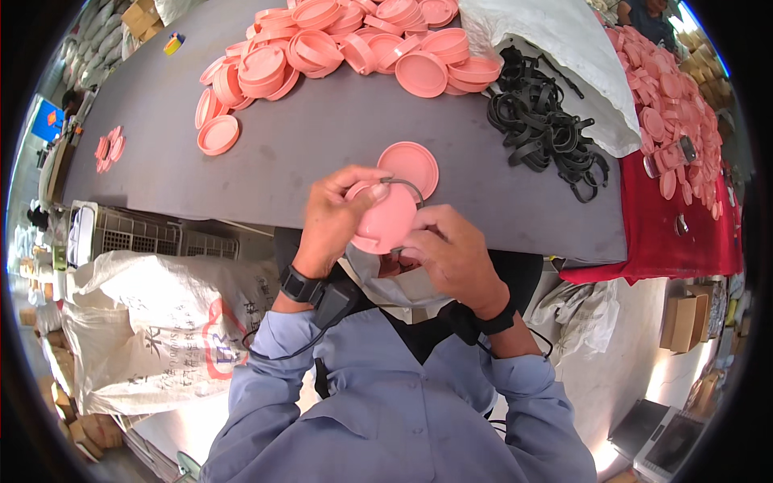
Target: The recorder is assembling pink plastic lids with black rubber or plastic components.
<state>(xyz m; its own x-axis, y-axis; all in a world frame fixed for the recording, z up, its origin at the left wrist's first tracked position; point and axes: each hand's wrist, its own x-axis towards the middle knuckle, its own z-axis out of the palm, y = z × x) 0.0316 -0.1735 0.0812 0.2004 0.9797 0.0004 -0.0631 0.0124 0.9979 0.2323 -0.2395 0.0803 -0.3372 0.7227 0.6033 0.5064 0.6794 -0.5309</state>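
Above the table's near edge I hold a round pink plastic lid (389, 221). My left hand (332, 211) grips its left rim, with the thumb on top. A thin black strap (411, 187) curves round the lid's upper right edge. My right hand (455, 251) is closed at the lid's lower right edge, its fingertips pinching the strap's lower part; they partly hide it. Just beyond, another pink lid (412, 165) lies on the grey table (322, 129). A tangled heap of black straps (543, 121) sits to the right.
A large pile of pink lids (338, 36) covers the far table. More pink lids (660, 105) lie on a red cloth (676, 249) at right. A white sack (564, 48) lies beside the straps. Lower left stand a bulging white sack (161, 322) and a plastic crate (133, 235).
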